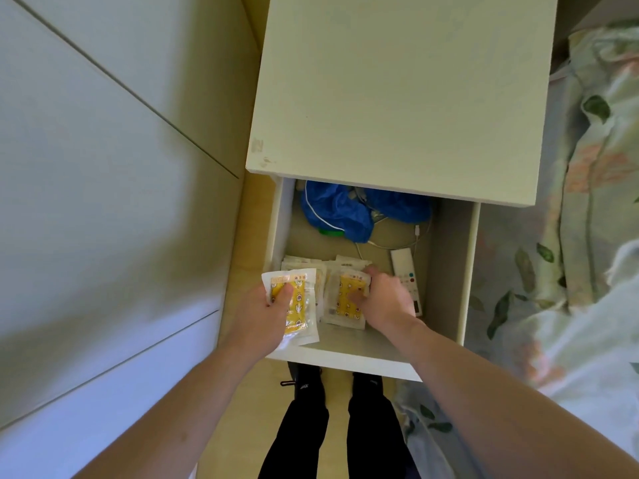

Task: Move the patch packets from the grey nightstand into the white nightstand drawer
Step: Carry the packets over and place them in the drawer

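The white nightstand [397, 98] stands below me with its drawer [453, 271] pulled open. My left hand [266, 305] grips a small stack of clear patch packets with yellow printed inserts [297, 312] over the drawer's front left corner, thumb on top. My right hand [383, 295] is inside the drawer, fingers curled round the edge of another yellow patch packet [347, 299] that lies on a pile of more packets [307, 262]. The grey nightstand is not in view.
Deeper in the drawer lie a crumpled blue bag [345, 209], a white cable [397, 243] and a white remote [406, 271] just right of my right hand. A floral bedspread [587, 236] is at the right, pale cabinet doors [103, 167] at the left, my feet [335, 385] below.
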A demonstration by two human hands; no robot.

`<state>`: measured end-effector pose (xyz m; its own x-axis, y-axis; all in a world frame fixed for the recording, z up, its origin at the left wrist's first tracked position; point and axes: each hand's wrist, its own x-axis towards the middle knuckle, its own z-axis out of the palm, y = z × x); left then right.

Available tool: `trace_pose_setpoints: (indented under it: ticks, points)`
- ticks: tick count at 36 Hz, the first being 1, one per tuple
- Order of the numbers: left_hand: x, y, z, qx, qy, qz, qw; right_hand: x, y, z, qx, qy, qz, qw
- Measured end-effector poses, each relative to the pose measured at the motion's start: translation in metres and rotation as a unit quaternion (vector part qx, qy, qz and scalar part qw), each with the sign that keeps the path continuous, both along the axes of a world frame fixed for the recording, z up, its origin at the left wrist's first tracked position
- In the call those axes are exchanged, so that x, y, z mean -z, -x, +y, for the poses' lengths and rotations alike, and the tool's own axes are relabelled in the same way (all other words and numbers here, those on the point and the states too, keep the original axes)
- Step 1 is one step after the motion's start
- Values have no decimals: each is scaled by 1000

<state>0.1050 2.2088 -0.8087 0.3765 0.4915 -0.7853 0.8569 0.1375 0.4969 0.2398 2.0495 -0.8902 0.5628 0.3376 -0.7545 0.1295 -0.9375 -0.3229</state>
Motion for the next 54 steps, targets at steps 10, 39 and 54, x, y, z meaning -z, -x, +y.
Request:
trace_pose_setpoints:
  ticks: [10, 39, 54]
  points:
    - [9, -24, -10, 21, -5, -54, 998, -6, -10, -32, 4, 7, -31, 1000]
    - [38, -62, -50, 361, -234, 57, 901, -30, -16, -57, 12, -14, 70, 997]
    - [-202, -5, -46, 322, -157, -34, 933, -289, 21, -105, 146, -100, 30, 984]
